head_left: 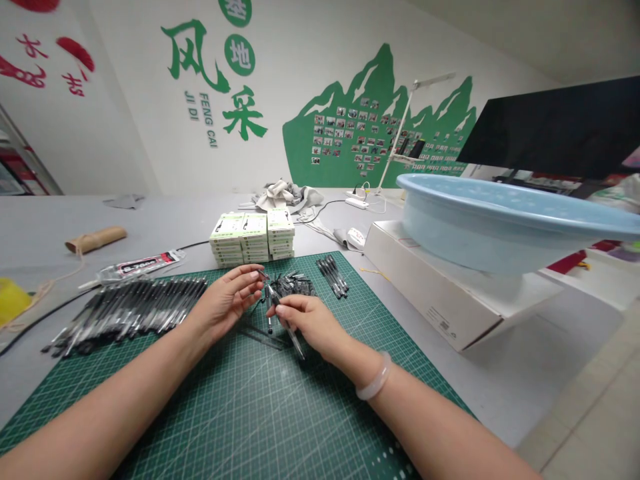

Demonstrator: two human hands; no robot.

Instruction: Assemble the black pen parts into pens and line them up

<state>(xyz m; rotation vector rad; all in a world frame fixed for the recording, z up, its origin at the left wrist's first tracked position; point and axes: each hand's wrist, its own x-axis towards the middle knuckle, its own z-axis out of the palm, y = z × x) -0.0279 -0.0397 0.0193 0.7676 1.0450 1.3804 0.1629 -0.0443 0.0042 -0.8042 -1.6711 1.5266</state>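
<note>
My right hand (307,320) grips a clear-barrelled gel pen (297,345), its upper end pointing up and left. My left hand (235,293) is just left of that end, thumb and forefinger pinched at a small dark piece too tiny to name. Behind the hands lies a pile of small black pen parts (295,283). One more dark pen part (270,320) shows between the hands, and thin dark strips (261,337) lie below on the green cutting mat (260,413). A long row of pens (135,310) lies at the left; a few pens (333,277) lie at the right.
Stacked small boxes (253,237) stand behind the mat. A blue basin (480,227) sits on a white carton (440,293) at the right. A plastic pack (143,265), a bamboo piece (97,239), grey cloth (285,195) and a power strip (356,203) lie on the table.
</note>
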